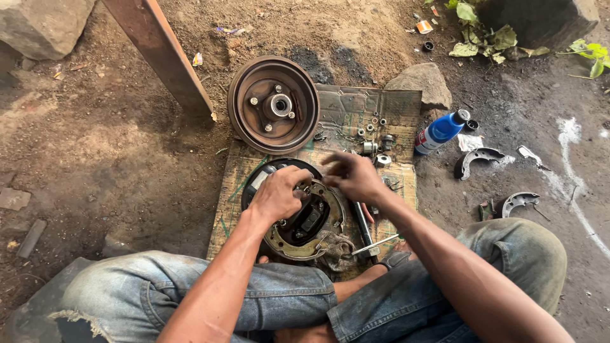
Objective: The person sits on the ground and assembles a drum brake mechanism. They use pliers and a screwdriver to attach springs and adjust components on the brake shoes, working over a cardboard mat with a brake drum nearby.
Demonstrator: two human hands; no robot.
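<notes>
Left hand [277, 194] is clamping down on the brake backing plate [305, 222] rim; looks heavy, stiff, greasy. Right hand [354, 178] is hovering just beside, fingers loosely apart.

the round drum [274, 105] is rusty brown with a shiny silver middle. the brake plate [304, 222] is black and dull gold. the cardboard [368, 105] is tan with green lines. the bottle [440, 132] is blue with a black cap. the jeans [190, 295] are faded blue. the leaves [486, 38] are green.
</notes>
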